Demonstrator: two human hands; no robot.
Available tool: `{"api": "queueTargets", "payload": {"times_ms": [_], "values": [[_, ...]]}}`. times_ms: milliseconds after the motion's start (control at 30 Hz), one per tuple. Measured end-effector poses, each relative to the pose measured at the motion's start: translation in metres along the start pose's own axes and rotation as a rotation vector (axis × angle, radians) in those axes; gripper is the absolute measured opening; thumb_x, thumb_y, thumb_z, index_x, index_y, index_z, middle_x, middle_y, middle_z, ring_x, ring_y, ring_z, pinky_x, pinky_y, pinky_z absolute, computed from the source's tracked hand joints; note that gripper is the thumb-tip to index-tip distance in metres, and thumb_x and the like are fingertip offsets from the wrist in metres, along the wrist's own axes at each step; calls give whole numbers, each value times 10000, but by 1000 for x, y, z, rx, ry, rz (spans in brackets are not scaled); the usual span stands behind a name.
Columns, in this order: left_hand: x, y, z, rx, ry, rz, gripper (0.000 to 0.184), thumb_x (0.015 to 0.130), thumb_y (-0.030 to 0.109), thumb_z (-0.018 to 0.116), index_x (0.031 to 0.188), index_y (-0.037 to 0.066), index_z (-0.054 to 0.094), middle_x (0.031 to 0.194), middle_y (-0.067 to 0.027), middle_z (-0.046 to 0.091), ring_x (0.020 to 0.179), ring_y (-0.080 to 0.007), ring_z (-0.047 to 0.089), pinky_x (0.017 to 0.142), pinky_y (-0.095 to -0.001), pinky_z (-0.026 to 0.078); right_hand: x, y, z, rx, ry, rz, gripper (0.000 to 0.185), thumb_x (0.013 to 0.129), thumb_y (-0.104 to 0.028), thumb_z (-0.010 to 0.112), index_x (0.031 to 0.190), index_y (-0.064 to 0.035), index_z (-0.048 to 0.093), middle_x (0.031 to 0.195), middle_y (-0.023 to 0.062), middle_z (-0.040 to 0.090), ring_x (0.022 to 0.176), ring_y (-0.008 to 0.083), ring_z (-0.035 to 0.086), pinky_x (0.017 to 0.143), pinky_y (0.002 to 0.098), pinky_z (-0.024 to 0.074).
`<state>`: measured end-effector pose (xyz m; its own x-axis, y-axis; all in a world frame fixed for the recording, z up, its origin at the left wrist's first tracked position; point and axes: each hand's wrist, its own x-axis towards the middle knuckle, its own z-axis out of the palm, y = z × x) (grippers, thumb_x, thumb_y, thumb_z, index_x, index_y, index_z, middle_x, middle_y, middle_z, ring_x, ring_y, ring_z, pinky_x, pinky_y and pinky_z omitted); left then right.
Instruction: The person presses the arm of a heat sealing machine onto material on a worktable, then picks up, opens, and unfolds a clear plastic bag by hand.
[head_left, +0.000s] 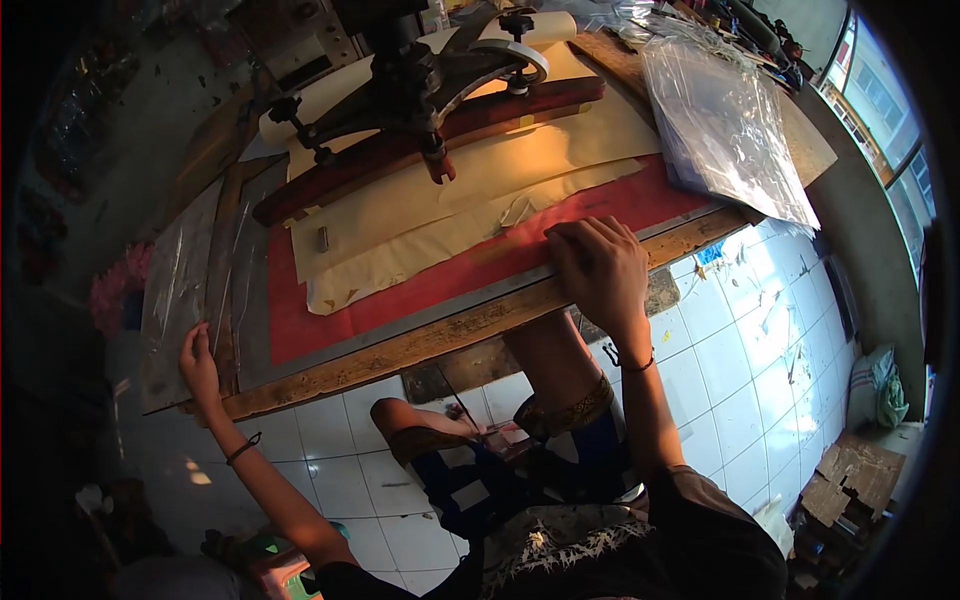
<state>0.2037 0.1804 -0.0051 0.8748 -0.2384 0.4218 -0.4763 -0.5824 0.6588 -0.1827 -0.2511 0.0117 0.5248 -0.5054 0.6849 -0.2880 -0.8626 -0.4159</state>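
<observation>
At the left end of the workbench, my left hand (pixel 200 368) has its fingers bent together beside clear plastic film (pixel 176 285); whether they pinch it is hidden. My right hand (pixel 607 270) rests at the bench's front edge, fingers curled down over the border of a red sheet (pixel 375 312). What lies under those fingers does not show. Torn, layered tan paper (pixel 400 235) covers much of the red sheet. Above it stands a dark metal press head (pixel 405 80) with a long reddish bar (pixel 450 135). A small metal piece (pixel 323 238) lies on the paper.
A pile of clear plastic sheets (pixel 725 120) overhangs the bench's right side. The wooden front rail (pixel 440 355) runs before my knees. White floor tiles (pixel 740 340) spread below, with torn cardboard (pixel 855 478) at the lower right. A roll of tan paper (pixel 545 28) lies behind the press.
</observation>
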Motion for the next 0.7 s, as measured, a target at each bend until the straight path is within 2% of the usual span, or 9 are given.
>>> {"api": "queueTargets", "payload": {"times_ms": [267, 700], "values": [[-2, 3, 1, -20, 21, -28, 338, 963, 293, 543, 1068, -7, 659, 1087, -99, 664, 1036, -202, 590, 952, -306, 402, -1, 1, -1, 9, 7, -12, 94, 821, -192, 652, 830, -101, 670, 746, 17, 633, 752, 231, 599, 705, 357, 464], [1, -5, 0, -37, 3, 0, 319, 966, 259, 545, 1079, -16, 659, 1088, -96, 669, 1040, -188, 587, 959, -301, 400, 0, 4, -1, 21, 2, -33, 92, 813, -187, 654, 845, -104, 676, 746, 24, 629, 744, 230, 595, 697, 353, 463]]}}
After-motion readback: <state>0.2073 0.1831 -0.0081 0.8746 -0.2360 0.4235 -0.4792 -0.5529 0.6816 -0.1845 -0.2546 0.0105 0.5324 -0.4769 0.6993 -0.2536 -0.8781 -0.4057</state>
